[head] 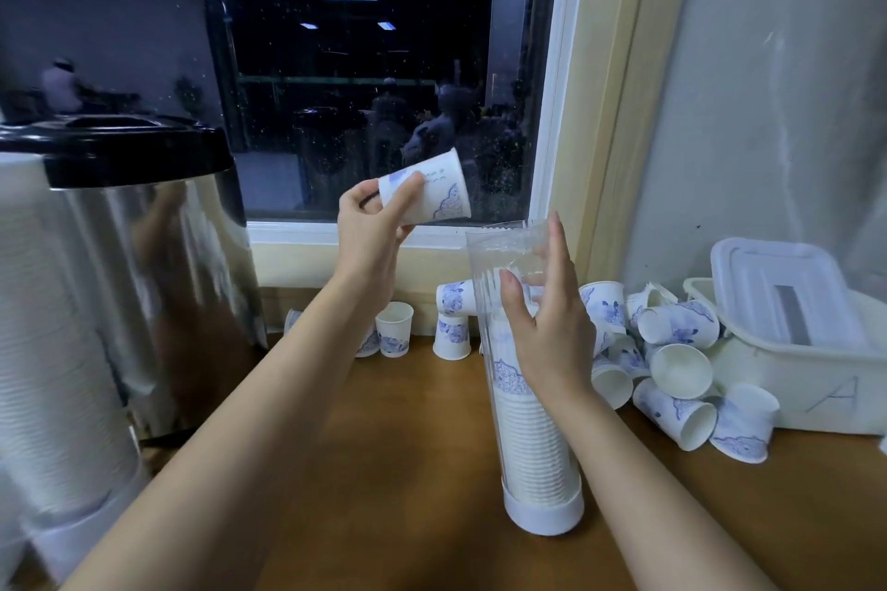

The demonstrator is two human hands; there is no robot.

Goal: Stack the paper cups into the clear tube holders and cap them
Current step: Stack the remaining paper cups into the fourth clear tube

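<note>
A clear tube holder (499,254) stands upright on the wooden table on a white base (543,513), with a stack of white paper cups (528,442) filling most of it. My right hand (547,331) grips the tube near its open top. My left hand (369,230) holds one blue-patterned paper cup (432,192) tilted on its side, mouth pointing right, just up and left of the tube's opening. A second filled tube (43,350) stands at the far left edge.
Loose patterned cups (672,370) lie heaped to the right of the tube; a few more (394,329) stand by the wall. A white lidded plastic bin (792,331) sits at right. A steel urn with a black lid (144,216) stands at left under the window.
</note>
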